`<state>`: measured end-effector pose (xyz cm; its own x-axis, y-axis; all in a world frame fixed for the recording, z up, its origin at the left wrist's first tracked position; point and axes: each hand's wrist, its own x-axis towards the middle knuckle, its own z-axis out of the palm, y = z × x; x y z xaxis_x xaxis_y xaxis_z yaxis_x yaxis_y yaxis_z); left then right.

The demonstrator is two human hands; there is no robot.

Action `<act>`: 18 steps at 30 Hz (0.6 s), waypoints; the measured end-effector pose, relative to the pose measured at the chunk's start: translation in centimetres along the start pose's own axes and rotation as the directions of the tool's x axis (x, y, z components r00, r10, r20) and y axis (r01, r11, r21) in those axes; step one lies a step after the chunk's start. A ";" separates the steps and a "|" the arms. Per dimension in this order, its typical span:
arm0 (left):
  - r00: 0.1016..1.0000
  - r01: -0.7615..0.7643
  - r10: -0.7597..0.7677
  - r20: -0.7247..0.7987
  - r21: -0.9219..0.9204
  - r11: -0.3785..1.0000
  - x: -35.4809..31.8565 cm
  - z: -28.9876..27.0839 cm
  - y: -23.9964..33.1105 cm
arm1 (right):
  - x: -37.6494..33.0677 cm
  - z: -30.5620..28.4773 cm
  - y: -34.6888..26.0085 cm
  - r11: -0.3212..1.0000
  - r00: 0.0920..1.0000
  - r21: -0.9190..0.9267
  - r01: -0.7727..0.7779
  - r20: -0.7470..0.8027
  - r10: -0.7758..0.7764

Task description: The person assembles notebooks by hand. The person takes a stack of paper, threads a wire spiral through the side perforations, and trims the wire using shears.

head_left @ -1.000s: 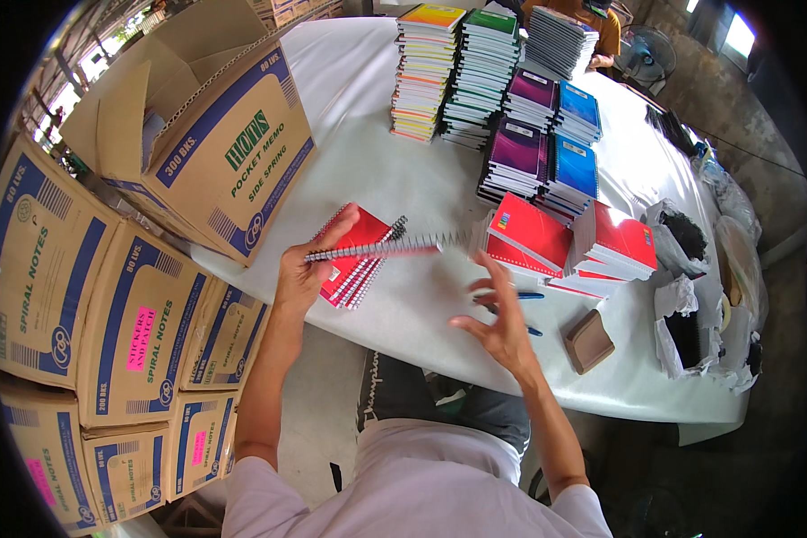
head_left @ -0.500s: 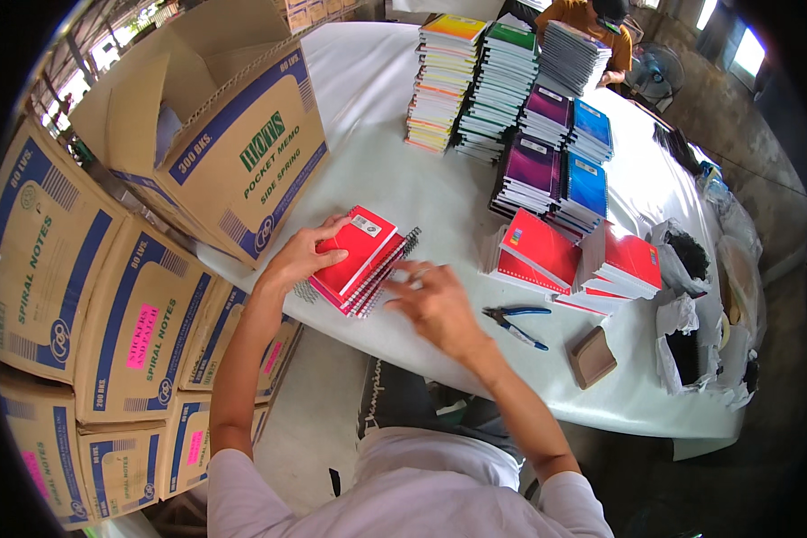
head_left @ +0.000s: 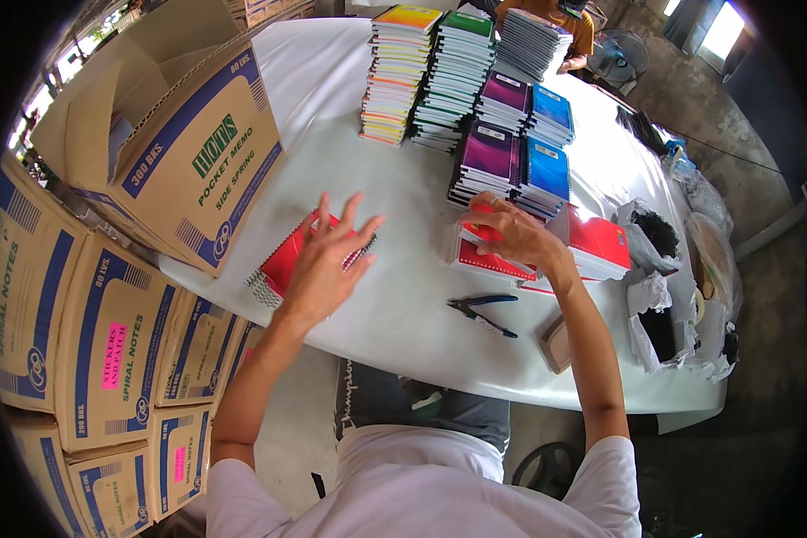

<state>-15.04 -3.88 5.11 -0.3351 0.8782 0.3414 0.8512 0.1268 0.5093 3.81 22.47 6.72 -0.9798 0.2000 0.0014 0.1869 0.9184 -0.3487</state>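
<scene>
My left hand (head_left: 325,260) hovers with fingers spread over a small stack of red spiral notebooks (head_left: 278,264) lying at the near left of the white table (head_left: 394,296). It holds nothing. My right hand (head_left: 511,233) rests on another stack of red spiral notebooks (head_left: 489,260) near the middle, its fingers curled over the top one. More red notebooks (head_left: 596,240) lie just right of that hand.
Blue-handled pliers (head_left: 481,309) lie near the front edge. Purple (head_left: 488,152) and blue (head_left: 547,166) notebook stacks, with taller piles (head_left: 399,72) behind, fill the far side. An open carton (head_left: 170,143) stands left, stacked cartons (head_left: 108,350) below it. Plastic bags (head_left: 655,233) sit right. Another person (head_left: 565,22) sits beyond.
Both hands were on the left red notebooks. My right hand has since crossed right onto the middle red stack, and my left hand has lifted and spread its fingers.
</scene>
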 end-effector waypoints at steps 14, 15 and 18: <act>0.999 0.015 -0.008 0.050 -0.149 0.989 -0.2 2.9 2.9 | 1.4 -1.5 0.8 0.987 0.993 0.156 0.029 0.109 -0.047; 0.999 0.018 -0.010 0.053 -0.159 0.987 -0.3 3.1 2.8 | 1.4 -1.8 0.7 0.987 0.992 0.160 0.035 0.113 -0.053; 0.997 0.024 -0.010 0.070 -0.206 0.978 -0.4 3.8 2.5 | 1.4 -1.7 1.2 0.992 0.994 0.120 0.038 0.101 -0.050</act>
<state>-11.27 -2.20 3.20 -0.3142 0.9071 0.2802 0.7417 0.0503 0.6688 2.82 24.42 7.85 -0.9901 0.1183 -0.0753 0.1397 0.8778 -0.4582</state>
